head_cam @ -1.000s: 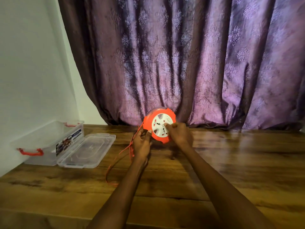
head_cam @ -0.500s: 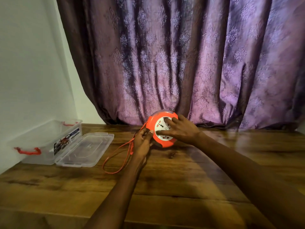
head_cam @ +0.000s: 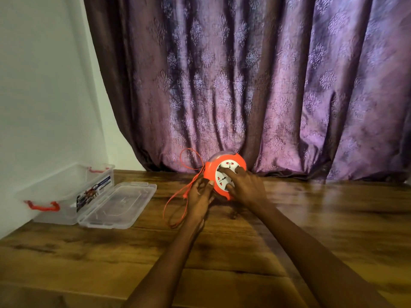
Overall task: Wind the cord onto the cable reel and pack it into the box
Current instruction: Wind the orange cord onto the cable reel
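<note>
Two hands work at one round orange plastic cable reel with a white socket face [head_cam: 224, 174] in the single head view, held up on its edge over the dark wooden worktop [head_cam: 289, 218]. The left hand [head_cam: 200, 196] curls its fingers round the reel's near-left rim, where the thin orange cord [head_cam: 178, 203] feeds in. The right hand [head_cam: 244, 190] lies on the white face with fingers spread and fairly straight, the fingertips pressing on the sockets. Slack cord loops up just beyond the left hand and trails down onto the worktop beside the left wrist.

Winding looks to be the step in hand, with a fair length of cord not yet taken up. The next move probably calls for the right hand to turn the face while the left steadies the rim and guides the cord in without snags.

Well off to the left of the left hand sits the clear plastic storage box with red handles [head_cam: 66, 192], open, its clear lid [head_cam: 117, 205] lying flat beside it. A printed label shows on the box wall, but its writing is too small to read. Behind both hands hangs a purple patterned curtain [head_cam: 266, 85].
</note>
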A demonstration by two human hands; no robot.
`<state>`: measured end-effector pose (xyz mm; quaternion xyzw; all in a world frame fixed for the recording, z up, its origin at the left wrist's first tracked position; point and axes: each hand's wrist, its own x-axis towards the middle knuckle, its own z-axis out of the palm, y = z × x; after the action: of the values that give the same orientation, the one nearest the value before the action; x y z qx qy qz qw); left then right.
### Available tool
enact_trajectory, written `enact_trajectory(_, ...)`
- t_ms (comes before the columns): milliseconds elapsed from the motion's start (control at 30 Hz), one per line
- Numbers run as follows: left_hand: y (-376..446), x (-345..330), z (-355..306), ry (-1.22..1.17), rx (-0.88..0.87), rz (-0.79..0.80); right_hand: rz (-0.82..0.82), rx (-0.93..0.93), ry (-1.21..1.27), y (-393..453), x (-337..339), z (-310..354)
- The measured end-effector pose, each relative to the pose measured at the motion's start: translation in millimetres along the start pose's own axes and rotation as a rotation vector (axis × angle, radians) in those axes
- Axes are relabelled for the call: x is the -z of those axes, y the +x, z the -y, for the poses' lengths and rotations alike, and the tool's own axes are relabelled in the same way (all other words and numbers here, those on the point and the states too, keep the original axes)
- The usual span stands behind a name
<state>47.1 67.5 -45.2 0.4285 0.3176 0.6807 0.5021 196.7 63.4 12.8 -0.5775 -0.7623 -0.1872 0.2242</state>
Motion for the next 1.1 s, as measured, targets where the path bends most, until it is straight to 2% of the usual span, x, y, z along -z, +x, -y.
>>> enact_trajectory(100,1,6,5,0.185,0.103,0.079,-0.01,-0.046,0.004,0,-2,-7)
enact_trajectory(200,-2,7,7,0.435,0.035,0.141,-0.035,-0.07,-0.085,2,-2,-17)
enact_trajectory(300,-6,5,-5,0.53,-0.227,0.052,-0.037,-0.059,-0.153,4,2,-27)
enact_trajectory(400,-2,12,-26,0.745,-0.624,-0.108,-0.054,-0.004,-0.219,3,8,-37)
enact_trajectory(467,3,17,-36,0.816,-0.708,-0.11,-0.064,0.045,-0.254,3,13,-41)
enact_trajectory(600,5,22,-35,0.785,-0.511,0.09,-0.101,0.128,-0.283,1,21,-40)
enact_trajectory(700,6,25,-30,0.775,-0.472,0.137,-0.112,0.156,-0.303,0,24,-36)
enact_trajectory(833,6,26,-28,0.621,-0.336,0.261,-0.09,0.198,-0.323,-1,26,-32)
enact_trajectory(1000,4,20,-32,0.476,-0.111,0.215,-0.066,0.181,-0.304,-4,26,-33)
enact_trajectory(1100,2,18,-36,0.475,-0.128,0.176,-0.056,0.161,-0.289,-7,24,-33)
